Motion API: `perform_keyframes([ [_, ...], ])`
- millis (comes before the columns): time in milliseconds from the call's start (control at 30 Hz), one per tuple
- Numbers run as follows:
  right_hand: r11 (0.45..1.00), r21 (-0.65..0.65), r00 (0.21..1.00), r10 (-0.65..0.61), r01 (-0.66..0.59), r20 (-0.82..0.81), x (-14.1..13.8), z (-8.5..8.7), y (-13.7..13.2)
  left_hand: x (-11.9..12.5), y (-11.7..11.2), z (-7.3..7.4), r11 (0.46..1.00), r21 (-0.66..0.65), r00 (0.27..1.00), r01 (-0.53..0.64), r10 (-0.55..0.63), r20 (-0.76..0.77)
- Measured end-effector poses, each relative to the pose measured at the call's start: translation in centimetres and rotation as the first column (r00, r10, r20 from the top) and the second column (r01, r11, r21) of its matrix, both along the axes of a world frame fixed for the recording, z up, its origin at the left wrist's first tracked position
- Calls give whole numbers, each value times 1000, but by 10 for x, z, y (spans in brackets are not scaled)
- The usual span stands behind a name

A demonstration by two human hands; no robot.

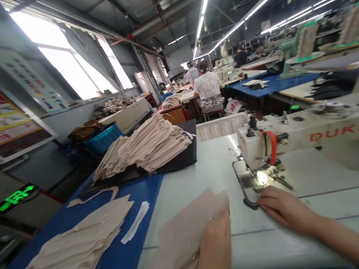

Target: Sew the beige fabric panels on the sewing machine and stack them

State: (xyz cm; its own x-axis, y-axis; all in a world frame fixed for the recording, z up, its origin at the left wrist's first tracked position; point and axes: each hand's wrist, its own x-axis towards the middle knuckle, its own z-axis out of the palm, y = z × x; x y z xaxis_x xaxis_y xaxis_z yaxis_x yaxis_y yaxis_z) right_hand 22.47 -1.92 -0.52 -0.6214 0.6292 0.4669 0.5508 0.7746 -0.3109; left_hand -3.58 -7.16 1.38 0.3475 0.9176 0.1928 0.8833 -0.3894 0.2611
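Observation:
My left hand (pixel 214 246) grips a beige fabric piece (pixel 185 234), blurred by motion, above the near edge of the pale sewing table (pixel 210 170). My right hand (pixel 282 209) rests flat on the table with its fingertips at the metal needle plate (pixel 251 182) of a white sewing machine (pixel 314 137), just below the lit needle area. Nothing shows in the right hand.
On the blue side table (pixel 137 218) to the left lie a near stack of beige pieces (pixel 78 247) and a white strip (pixel 136 222); a taller pile (pixel 148 149) sits on a dark tray behind. A seated person (pixel 208 89) works further back among other machines.

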Motion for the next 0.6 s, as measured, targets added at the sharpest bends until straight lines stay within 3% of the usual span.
perform_keyframes([
  [100, 1000, -22, 1000, -7, 8, 11, -1, 5, -1, 25, 1, -16, 1000, -18, 993, 26, -24, 114],
  [200, 999, -36, 999, -37, 36, -26, -5, 12, -10, 21, 7, -17, 990, 4, 971, 140, -138, 193],
  [267, 999, -37, 999, -19, 18, -39, -10, 15, -21, 12, 14, -18, 987, 58, 967, 148, -157, 203],
  [367, 997, -73, 999, 31, -30, 12, -21, 14, -38, -1, 23, -24, 990, 110, 990, 89, -99, 98],
  [500, 991, -133, 995, 31, -18, 97, -30, 8, -48, -9, 31, -32, 993, 9, 984, 115, -113, -138],
  [600, 993, -119, 993, 16, -2, 113, -29, 9, -43, -3, 38, -28, 987, -58, 970, 149, -157, -183],
])
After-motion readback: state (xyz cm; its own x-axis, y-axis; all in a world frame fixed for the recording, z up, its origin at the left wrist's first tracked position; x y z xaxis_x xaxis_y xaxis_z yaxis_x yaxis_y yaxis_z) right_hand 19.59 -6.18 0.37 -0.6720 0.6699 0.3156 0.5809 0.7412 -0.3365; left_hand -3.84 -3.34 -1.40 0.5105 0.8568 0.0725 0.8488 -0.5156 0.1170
